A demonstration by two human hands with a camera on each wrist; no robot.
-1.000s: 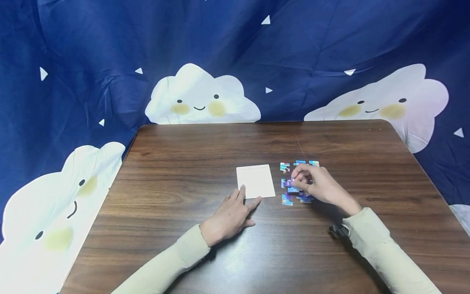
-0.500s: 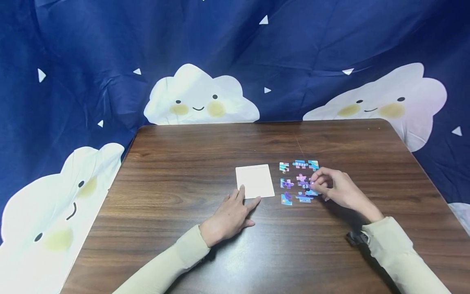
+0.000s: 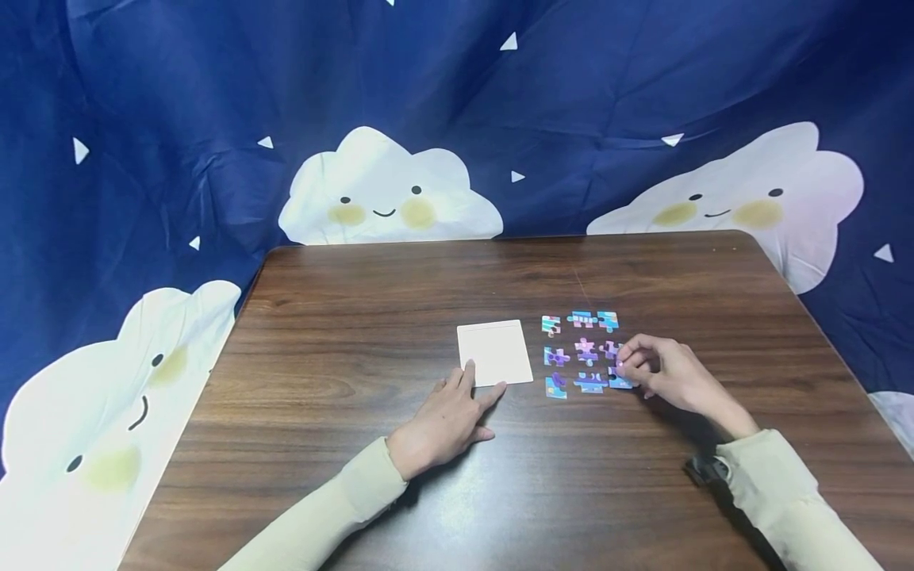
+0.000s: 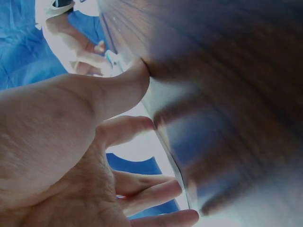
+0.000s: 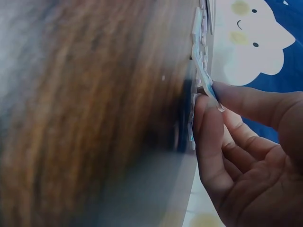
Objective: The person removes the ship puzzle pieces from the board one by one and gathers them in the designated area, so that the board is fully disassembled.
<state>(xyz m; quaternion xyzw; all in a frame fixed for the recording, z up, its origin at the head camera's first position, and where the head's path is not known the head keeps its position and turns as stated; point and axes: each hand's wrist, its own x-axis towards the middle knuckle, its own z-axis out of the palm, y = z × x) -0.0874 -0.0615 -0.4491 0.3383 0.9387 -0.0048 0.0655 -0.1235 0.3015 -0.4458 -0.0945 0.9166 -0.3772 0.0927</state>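
My right hand pinches a blue and purple jigsaw piece by its edge, at the near right corner of the group of pieces. In the right wrist view the held jigsaw piece is tilted between thumb and fingers, just off the table or touching it; I cannot tell which. A middle-row jigsaw piece lies right beside the fingertips, partly covered. With fingers extended, my left hand rests at the near edge of a white square board, two fingertips touching it.
Other jigsaw pieces, such as a pink and purple one and a striped one, lie in loose rows right of the board. All sit on a brown wooden table. A blue cloud-print cloth hangs behind its far edge.
My right hand has carried the pinched jigsaw piece rightward from over the middle of the group to its near right corner, uncovering the other pieces. My left hand has stayed put.
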